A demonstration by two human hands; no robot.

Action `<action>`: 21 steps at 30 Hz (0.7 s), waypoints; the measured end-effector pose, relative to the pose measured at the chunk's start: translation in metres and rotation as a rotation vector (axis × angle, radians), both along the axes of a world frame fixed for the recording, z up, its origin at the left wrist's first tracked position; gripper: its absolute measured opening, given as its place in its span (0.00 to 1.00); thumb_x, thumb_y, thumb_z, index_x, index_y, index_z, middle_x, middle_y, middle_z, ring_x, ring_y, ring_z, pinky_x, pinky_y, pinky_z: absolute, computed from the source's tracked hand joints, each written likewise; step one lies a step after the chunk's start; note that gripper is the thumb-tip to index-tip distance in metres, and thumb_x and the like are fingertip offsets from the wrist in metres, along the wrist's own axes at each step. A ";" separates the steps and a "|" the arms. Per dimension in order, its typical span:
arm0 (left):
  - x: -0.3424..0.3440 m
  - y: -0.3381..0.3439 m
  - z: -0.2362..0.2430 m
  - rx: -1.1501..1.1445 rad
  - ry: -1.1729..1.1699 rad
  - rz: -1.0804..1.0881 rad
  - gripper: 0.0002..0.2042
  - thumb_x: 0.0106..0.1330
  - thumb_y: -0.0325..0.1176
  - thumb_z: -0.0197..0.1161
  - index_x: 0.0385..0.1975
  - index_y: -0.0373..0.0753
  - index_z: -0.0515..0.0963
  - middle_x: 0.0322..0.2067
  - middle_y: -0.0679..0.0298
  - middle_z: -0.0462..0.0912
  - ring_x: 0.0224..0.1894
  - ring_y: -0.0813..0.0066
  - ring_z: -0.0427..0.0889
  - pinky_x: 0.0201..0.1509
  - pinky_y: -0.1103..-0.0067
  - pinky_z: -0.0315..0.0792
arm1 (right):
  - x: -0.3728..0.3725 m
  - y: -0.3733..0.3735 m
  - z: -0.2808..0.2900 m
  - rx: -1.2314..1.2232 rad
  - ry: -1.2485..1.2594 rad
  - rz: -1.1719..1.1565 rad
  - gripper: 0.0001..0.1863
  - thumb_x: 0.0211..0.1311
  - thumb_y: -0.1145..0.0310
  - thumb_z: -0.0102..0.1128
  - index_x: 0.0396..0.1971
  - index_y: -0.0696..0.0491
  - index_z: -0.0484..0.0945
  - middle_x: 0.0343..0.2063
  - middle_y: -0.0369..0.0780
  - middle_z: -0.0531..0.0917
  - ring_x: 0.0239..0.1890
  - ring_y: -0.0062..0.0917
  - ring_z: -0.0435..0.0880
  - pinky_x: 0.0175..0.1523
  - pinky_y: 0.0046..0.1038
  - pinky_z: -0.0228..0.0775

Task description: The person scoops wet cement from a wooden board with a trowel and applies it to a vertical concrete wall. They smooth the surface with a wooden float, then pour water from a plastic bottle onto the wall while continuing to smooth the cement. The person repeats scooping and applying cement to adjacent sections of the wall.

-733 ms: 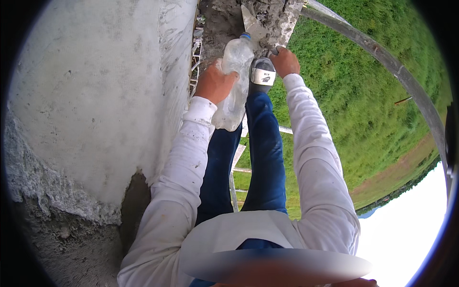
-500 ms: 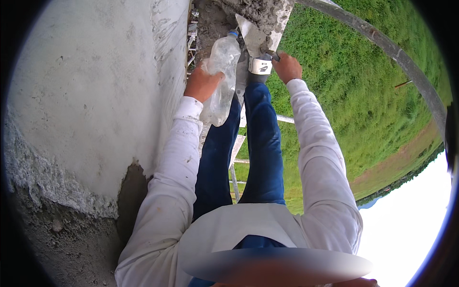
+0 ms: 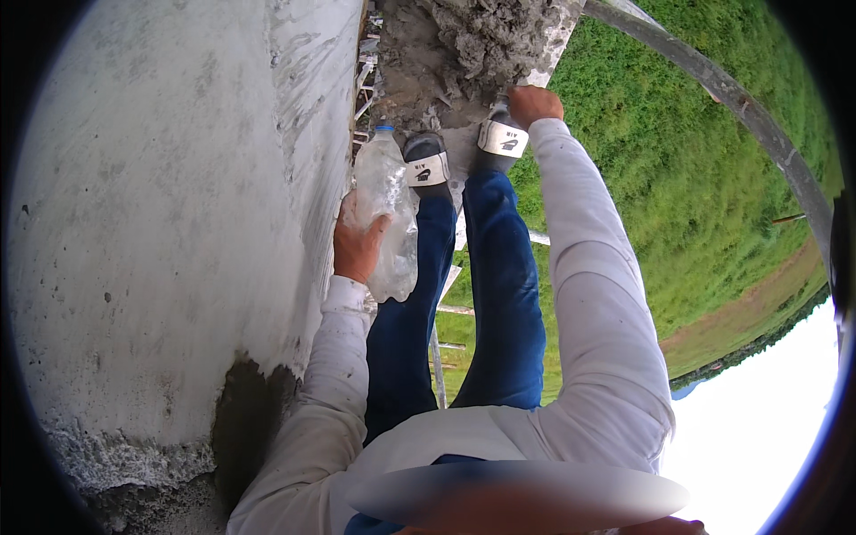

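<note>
A clear plastic bottle (image 3: 389, 214) with a blue cap is in my left hand (image 3: 358, 242), its fingers wrapped round the lower side. The bottle is slightly crumpled; its capped end points away from me, beside my left sandal. My right hand (image 3: 535, 105) is closed in a fist by my right sandal, at the edge of the mortar-covered board (image 3: 553, 58). In the earlier frame that fist grips the handle of a trowel; now the blade cannot be made out. Wet grey mortar (image 3: 490, 40) is heaped just beyond my feet.
A plastered wall (image 3: 178, 205) runs along my left, with a dark damp patch (image 3: 250, 419) near my left arm. I stand on a narrow raised platform. A curved grey pole (image 3: 713, 80) crosses the right side above green grass (image 3: 624, 169) below.
My left hand has drawn the bottle left and nearer to me, uncovering my left sandal. My right hand has moved slightly farther away, and the trowel blade no longer shows above the mortar.
</note>
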State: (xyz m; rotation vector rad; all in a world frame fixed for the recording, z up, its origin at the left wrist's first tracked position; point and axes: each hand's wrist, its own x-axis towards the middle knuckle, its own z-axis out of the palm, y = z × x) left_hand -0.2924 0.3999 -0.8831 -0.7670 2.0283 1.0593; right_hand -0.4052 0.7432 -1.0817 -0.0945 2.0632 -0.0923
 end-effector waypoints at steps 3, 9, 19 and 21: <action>-0.005 0.009 0.010 0.043 0.016 0.019 0.30 0.61 0.34 0.73 0.62 0.29 0.73 0.56 0.49 0.83 0.57 0.56 0.82 0.65 0.66 0.73 | -0.003 0.012 0.020 0.013 0.038 -0.077 0.14 0.72 0.65 0.51 0.50 0.44 0.85 0.46 0.43 0.90 0.50 0.41 0.90 0.52 0.44 0.84; -0.018 0.024 0.026 0.106 0.041 0.033 0.28 0.61 0.30 0.68 0.62 0.28 0.72 0.54 0.53 0.82 0.55 0.64 0.82 0.62 0.70 0.73 | -0.016 0.022 0.052 -0.022 0.115 -0.110 0.11 0.68 0.59 0.59 0.46 0.43 0.85 0.39 0.43 0.90 0.44 0.42 0.91 0.49 0.46 0.83; -0.016 0.030 0.031 0.029 0.064 -0.117 0.28 0.62 0.31 0.69 0.63 0.29 0.72 0.55 0.51 0.81 0.57 0.61 0.81 0.65 0.70 0.72 | -0.050 0.029 0.068 -0.037 0.059 -0.049 0.14 0.70 0.65 0.55 0.50 0.45 0.85 0.47 0.44 0.89 0.51 0.40 0.89 0.56 0.45 0.83; -0.015 0.032 0.029 0.052 0.073 -0.112 0.28 0.63 0.31 0.70 0.63 0.29 0.72 0.55 0.51 0.81 0.57 0.61 0.81 0.65 0.69 0.72 | -0.054 0.030 0.069 -0.031 0.101 -0.034 0.15 0.70 0.67 0.54 0.50 0.44 0.86 0.45 0.44 0.90 0.49 0.41 0.90 0.54 0.45 0.84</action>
